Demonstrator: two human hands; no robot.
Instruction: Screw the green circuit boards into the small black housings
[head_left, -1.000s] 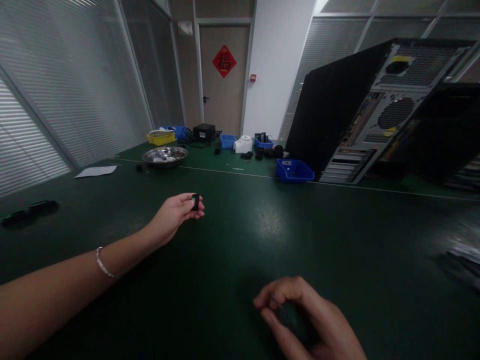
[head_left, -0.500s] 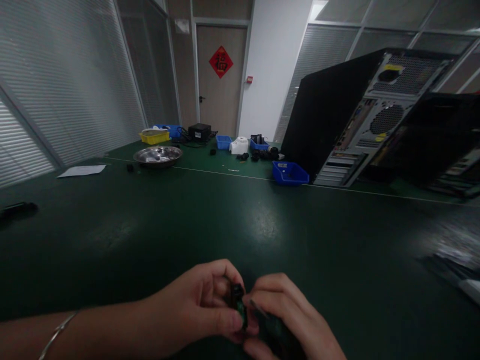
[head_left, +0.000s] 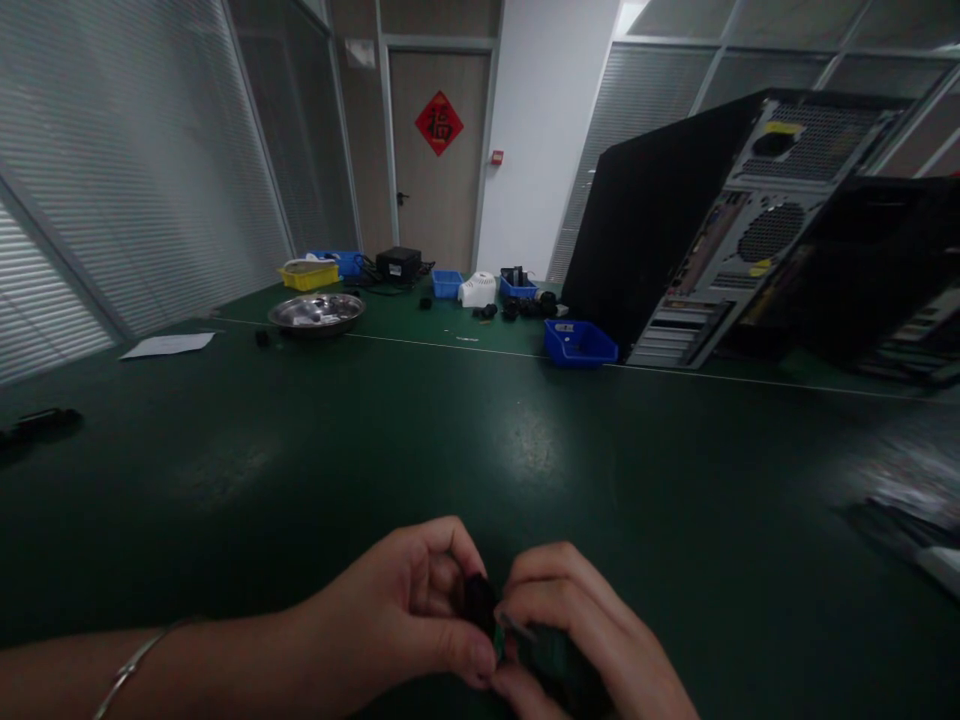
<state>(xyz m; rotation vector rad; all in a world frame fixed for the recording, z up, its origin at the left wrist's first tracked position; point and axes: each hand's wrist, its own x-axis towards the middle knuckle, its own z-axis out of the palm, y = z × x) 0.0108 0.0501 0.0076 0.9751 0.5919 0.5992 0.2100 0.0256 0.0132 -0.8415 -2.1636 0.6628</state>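
Observation:
My left hand (head_left: 409,610) and my right hand (head_left: 581,635) meet low over the dark green table (head_left: 480,440), near its front edge. Between the left thumb and fingers sits a small black part (head_left: 478,600). The right fingers grip a dark green flat piece (head_left: 551,665), mostly hidden under the hand, and it touches the black part. A thin bracelet (head_left: 131,668) circles my left wrist.
A black computer tower (head_left: 697,220) stands tilted at the back right. A blue bin (head_left: 579,343), a steel bowl (head_left: 316,312), a yellow tray (head_left: 308,273), a sheet of paper (head_left: 168,345) and small black parts lie across the far table. A dark tool (head_left: 41,422) lies at the left edge.
My left hand pulled back from mid-table with the black part and joined my right hand at the front edge. Since then the fingers have only shifted slightly.

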